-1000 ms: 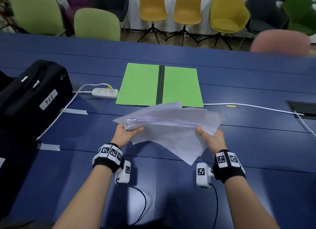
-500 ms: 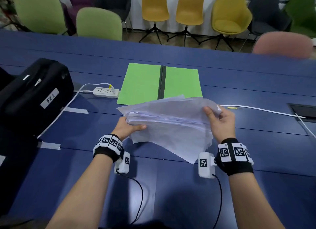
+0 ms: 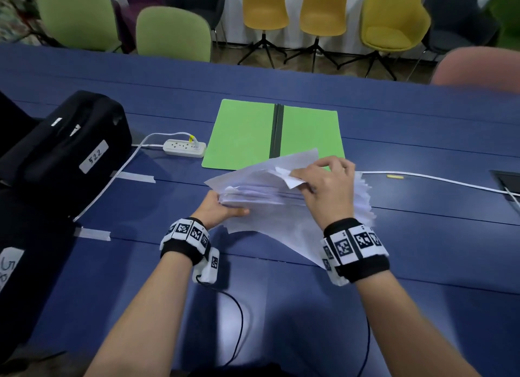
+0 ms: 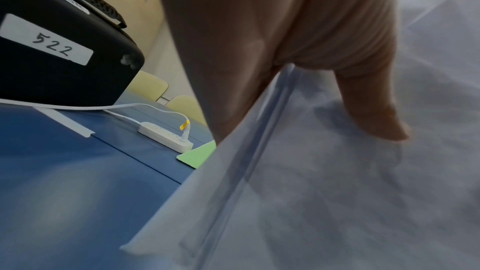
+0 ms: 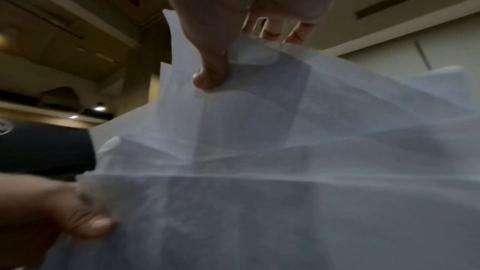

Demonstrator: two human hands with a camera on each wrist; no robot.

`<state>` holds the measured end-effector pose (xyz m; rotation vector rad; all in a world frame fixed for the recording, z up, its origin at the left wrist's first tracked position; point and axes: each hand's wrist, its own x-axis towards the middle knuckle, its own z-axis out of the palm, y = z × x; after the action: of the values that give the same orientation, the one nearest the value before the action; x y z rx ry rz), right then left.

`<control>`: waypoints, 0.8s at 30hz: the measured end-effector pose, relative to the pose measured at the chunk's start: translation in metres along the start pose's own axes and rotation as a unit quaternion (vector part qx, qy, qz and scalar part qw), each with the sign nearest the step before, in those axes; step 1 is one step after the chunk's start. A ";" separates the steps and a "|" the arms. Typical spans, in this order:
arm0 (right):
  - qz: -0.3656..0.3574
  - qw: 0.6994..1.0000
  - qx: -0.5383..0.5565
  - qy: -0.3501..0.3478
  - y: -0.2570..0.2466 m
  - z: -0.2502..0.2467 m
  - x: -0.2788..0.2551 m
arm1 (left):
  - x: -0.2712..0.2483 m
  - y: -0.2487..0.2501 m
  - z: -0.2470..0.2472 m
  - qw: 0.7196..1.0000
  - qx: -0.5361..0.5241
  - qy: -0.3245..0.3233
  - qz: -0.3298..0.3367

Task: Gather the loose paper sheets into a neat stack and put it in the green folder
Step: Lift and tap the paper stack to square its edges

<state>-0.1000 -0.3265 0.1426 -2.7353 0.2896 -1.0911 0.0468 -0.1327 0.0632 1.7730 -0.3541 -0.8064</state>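
The untidy stack of thin white paper sheets (image 3: 264, 191) is held above the dark blue counter (image 3: 422, 264), just in front of the open green folder with a dark spine (image 3: 247, 134) — its far edge overlaps the folder's near edge in the head view. The left hand (image 3: 218, 207) has a closed grip on the stack's left end, thumb on top. The right hand (image 3: 327, 188) pinches the upper sheets — thumb and fingers curled round their edge.
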 end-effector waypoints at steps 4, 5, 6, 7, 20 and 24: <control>-0.028 0.998 0.014 -0.052 -0.020 0.004 0.010 | -0.001 0.004 -0.004 0.999 0.008 -0.024 0.038; -0.008 0.997 0.043 -0.067 -0.020 0.003 0.011 | 0.000 0.005 -0.006 0.999 0.010 -0.029 0.038; 0.021 0.992 0.079 -0.092 -0.019 0.002 0.010 | 0.000 0.005 -0.007 0.999 0.017 -0.031 0.041; 0.051 0.985 0.110 -0.122 -0.015 0.001 0.008 | 0.001 0.006 -0.008 0.998 0.022 -0.029 0.042; 0.101 0.983 0.038 -0.151 0.017 -0.034 -0.013 | -0.006 0.005 0.003 0.998 0.036 -0.018 0.047; 0.087 0.975 -0.036 -0.203 0.003 -0.023 0.005 | -0.008 0.003 0.001 0.998 0.046 -0.022 0.043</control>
<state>-0.1126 -0.3333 0.1615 -2.8448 0.4986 -0.4701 0.0403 -0.1295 0.0684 1.8151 -0.4989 -0.7792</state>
